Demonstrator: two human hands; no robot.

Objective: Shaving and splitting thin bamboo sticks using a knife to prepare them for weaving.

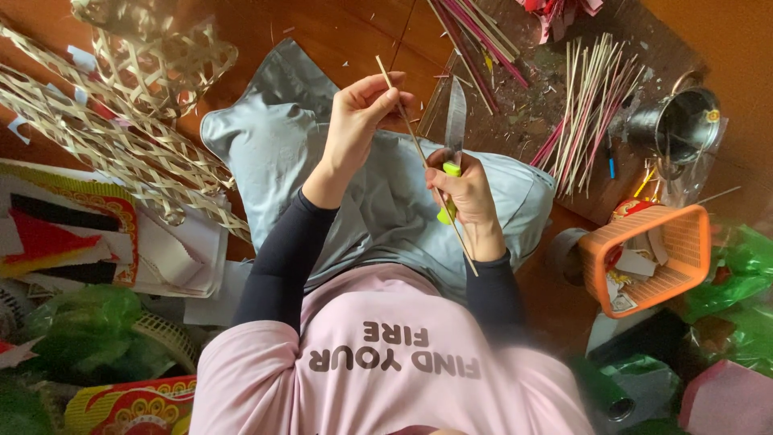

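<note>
Knife meets stick, right over the lap!
Left hand (360,113) pinches the thin, pale stick (424,163) near its top; right hand (465,193) is clenched round the knife (454,137), a flat steel blade on a lime handle, and pins the stick's lower part. Smooth grey cloth (278,141) lies beneath both hands; an orange ribbed basket (680,242) sits beyond the right hand.

Flat printed sheets (68,234) in red, yellow, black lie far left. A red-and-yellow printed packet (133,407) sits bottom left
</note>
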